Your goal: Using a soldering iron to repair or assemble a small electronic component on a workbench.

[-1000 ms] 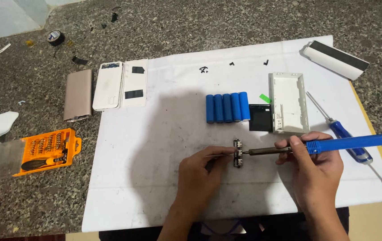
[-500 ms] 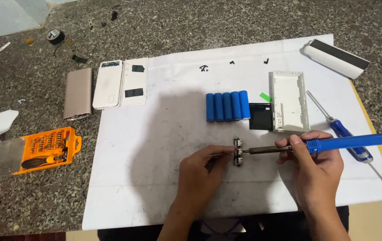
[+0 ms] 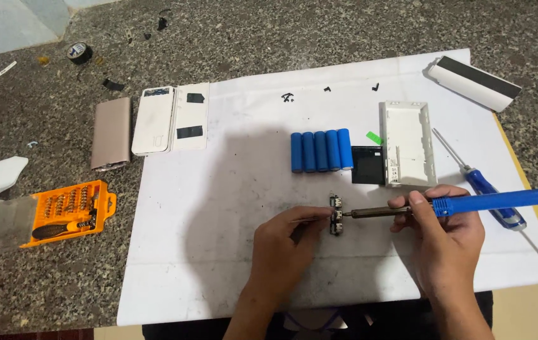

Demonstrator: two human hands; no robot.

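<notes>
White sheet (image 3: 218, 208) covers the granite counter (image 3: 281, 38), and near its front edge the right hand (image 3: 448, 242) is closed around a blue-handled soldering iron (image 3: 470, 204), tip touching a small circuit board (image 3: 336, 215). Left hand (image 3: 285, 242) pinches thin tweezers (image 3: 312, 220) against that board, so a joint seems under heat; steadiness matters next.

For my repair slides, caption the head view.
Right hand touches blue soldering iron to small circuit board; left hand steadies it.
</notes>
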